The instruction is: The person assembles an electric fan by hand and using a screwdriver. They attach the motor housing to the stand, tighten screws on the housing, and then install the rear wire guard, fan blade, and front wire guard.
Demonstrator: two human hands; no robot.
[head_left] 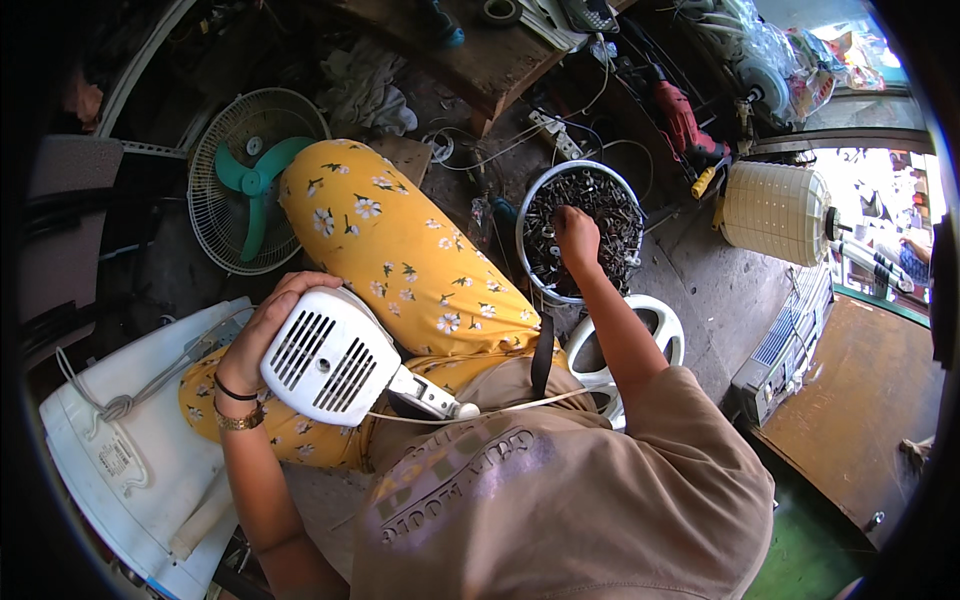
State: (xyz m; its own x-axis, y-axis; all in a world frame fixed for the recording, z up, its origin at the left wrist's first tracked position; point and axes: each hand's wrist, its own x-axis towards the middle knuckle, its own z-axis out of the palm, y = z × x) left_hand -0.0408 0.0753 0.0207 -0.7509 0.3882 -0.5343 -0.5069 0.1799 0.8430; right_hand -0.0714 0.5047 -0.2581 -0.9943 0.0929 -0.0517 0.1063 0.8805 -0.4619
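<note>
My left hand (262, 335) is wrapped round the side of a white electric fan's motor housing (322, 358) with slotted vents. The housing rests on my lap, its short neck and cord pointing to the right. My right hand (577, 237) reaches into a round bucket (523, 232) filled with dark and silvery screws (612, 212). Its fingers are curled down among the screws, and their tips are hidden. A fan cage with teal blades (258, 180) lies left of my knee.
A wooden table (470, 72) stands ahead. A power strip (556, 135) and loose cables lie beyond the bucket. At the right are a red power tool (682, 118) and a cream slotted drum (775, 210). A large white appliance panel (125, 420) stands at the left.
</note>
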